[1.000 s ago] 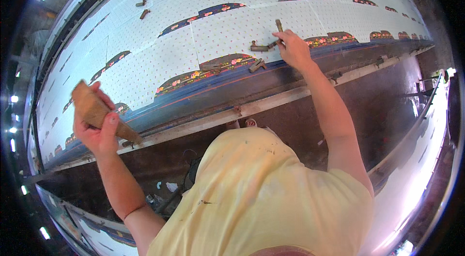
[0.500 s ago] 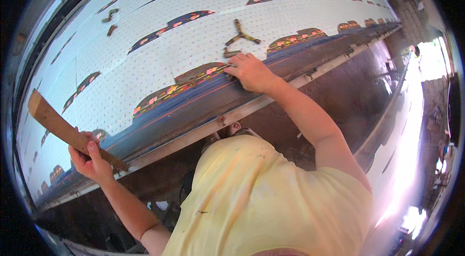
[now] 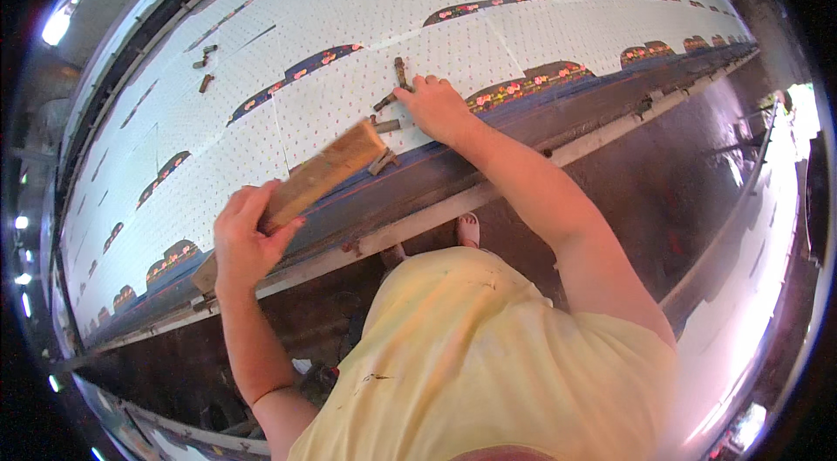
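Just one head-worn fisheye, pretty close, looking down past the shirt at the fingers and desk.

It looks a workshop: a long table (edged with a rail) bears patterned sheeting.

Left grip around wooden bar; right grip at dark pieces on white dotted sheet.

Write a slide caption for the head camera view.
Left hand gripping a wooden bar, right hand close by small brown pieces on a white dotted sheet.
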A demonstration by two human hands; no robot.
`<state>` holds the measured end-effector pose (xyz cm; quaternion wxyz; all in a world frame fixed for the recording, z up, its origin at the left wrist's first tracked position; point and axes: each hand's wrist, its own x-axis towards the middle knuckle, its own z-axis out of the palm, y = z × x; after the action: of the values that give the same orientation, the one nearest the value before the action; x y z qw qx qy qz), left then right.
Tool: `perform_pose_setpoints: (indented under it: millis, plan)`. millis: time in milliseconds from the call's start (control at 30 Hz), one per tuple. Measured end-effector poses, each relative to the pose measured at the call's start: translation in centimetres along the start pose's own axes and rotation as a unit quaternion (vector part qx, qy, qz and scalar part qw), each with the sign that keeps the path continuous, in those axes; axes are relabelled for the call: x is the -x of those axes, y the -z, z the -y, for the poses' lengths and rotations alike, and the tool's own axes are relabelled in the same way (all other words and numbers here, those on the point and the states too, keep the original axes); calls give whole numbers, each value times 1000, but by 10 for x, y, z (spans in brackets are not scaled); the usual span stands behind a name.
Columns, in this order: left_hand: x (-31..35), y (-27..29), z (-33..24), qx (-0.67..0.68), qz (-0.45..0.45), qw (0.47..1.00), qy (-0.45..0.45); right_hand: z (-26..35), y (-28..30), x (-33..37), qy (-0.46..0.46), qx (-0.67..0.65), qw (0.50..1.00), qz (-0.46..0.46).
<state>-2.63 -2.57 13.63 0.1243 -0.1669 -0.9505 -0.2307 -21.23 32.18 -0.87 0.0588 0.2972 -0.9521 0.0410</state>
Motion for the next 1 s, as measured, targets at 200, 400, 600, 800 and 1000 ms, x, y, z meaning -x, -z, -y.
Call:
perform_pose_setpoints:
  millis: [200, 400, 600, 800, 1000]
  plan:
    - [-29, -40, -74, -73, 95, 993, 13, -37, -9, -47, 102, -60, 990, 78]
    - [-37, -77, -115, -77, 184, 976, 86, -56, 19, -48, 67, -97, 985, 128]
    - [-65, -143, -118, -97, 145, 984, 39, -132, 81, 31, -55, -256, 959, -105]
    - [-146, -213, -146, -84, 154, 984, -28, -172, 108, 214, -195, -610, 743, -192]
    - [-213, -282, -155, -53, 153, 983, -82, -107, 55, 335, -321, -606, 722, -97]
